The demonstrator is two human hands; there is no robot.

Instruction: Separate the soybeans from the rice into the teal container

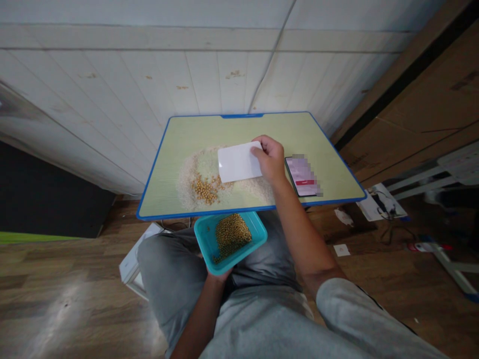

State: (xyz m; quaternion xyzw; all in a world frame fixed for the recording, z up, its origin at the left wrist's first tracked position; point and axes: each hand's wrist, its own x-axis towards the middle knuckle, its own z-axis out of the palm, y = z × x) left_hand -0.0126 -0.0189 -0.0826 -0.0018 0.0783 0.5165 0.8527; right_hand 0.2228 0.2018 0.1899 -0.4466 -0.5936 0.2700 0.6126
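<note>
My right hand [271, 158] pinches a white card [238, 162] by its right edge and holds it over the small green table [299, 130]. Under the card lies a spread of white rice [187, 177] with a cluster of yellow beans [206, 190] in it. My left hand [218, 275] is mostly hidden; it holds a teal tray [204, 235] from below, just beneath the table's front edge. A heap of yellow beans [232, 233] sits in the tray.
A phone [303, 176] with a lit screen lies on the table right of my hand. My knees in grey trousers are under the table. Cardboard boxes [430, 99] stand at the right, a white wall behind, and papers and cables lie on the wooden floor.
</note>
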